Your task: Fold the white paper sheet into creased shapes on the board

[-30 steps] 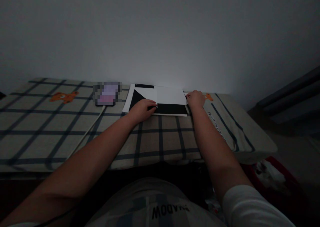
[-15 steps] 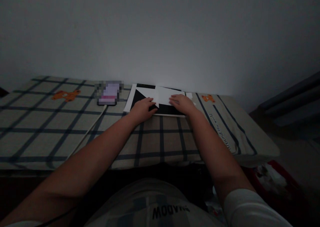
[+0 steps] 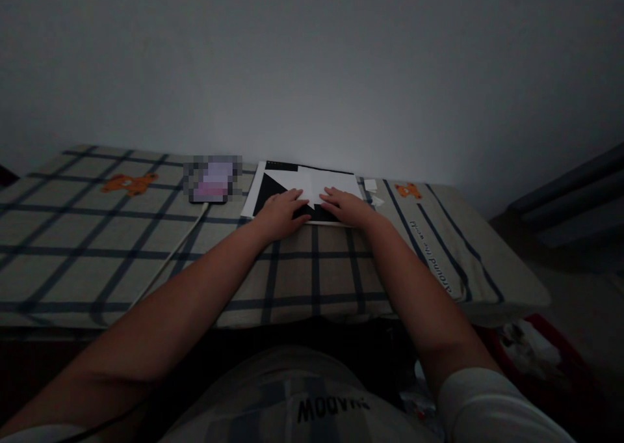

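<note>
A white sheet of paper point(image 3: 316, 177), with a faint crease down its middle, lies on a flat black-and-white sheet or booklet point(image 3: 267, 196) against the wall side of the table. My left hand point(image 3: 281, 214) rests flat over the near left part, fingers apart, fingertips touching the paper's near edge. On the near right part lies my right hand point(image 3: 348, 207), palm down with fingers stretched toward the left one. A small gap separates the two hands. What lies beneath the palms is hidden. Small white paper pieces point(image 3: 370, 185) sit just right of the booklet.
A checked cloth point(image 3: 312, 274) with bear prints covers the table, which meets a grey wall point(image 3: 312, 72). A blurred phone point(image 3: 213, 183) lies to the left, its white cable point(image 3: 170, 257) running to the near edge. A red container point(image 3: 550, 345) stands below right.
My right hand has slid slightly left and toward me across the paper. The paper's left edge sits a little farther left. More of the small pieces shows; my left hand has barely moved.
</note>
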`<state>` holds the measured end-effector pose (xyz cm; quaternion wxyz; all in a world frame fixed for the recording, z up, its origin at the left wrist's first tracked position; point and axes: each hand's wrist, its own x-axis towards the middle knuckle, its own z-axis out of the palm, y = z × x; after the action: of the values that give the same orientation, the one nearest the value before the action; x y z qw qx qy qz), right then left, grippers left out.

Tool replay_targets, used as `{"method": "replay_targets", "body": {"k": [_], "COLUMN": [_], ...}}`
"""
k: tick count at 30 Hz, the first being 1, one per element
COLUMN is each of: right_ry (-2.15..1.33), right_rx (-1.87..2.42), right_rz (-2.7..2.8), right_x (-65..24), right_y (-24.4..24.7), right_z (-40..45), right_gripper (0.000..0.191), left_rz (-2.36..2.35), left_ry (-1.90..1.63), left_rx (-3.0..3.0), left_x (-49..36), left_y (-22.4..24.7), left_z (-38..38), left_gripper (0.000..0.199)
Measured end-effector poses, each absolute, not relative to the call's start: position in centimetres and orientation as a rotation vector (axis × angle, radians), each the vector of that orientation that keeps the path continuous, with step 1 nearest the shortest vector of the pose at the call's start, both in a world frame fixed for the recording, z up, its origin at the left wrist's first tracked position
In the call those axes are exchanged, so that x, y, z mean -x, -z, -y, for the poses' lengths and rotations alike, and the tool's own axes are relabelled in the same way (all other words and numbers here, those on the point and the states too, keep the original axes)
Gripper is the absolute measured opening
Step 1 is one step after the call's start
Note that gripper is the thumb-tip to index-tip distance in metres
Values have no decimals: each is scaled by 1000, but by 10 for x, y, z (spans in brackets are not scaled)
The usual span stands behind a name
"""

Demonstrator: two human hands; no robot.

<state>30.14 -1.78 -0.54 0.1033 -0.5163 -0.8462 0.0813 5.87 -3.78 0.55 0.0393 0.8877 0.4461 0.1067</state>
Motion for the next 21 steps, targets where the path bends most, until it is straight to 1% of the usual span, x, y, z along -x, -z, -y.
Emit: {"method": "replay_targets", "body": {"k": [10, 14, 21], "right_ry": [-245, -238, -250], "right_rx": [1443, 1274, 1239], "right_rz": [2406, 2411, 2543], "right_x": [-298, -293, -290], "right_y": [12, 6, 4], "right_z": [13, 18, 23], "right_gripper": [56, 58, 62], "left_rz": [-1298, -1210, -1124], "left_ry": [-247, -283, -420], "left_rx": [-2731, -2755, -2678], "left_x": [-60, -60, -58], "left_y": [-9, -10, -6], "left_z": [40, 39, 34], "left_gripper": [52, 52, 60]}}
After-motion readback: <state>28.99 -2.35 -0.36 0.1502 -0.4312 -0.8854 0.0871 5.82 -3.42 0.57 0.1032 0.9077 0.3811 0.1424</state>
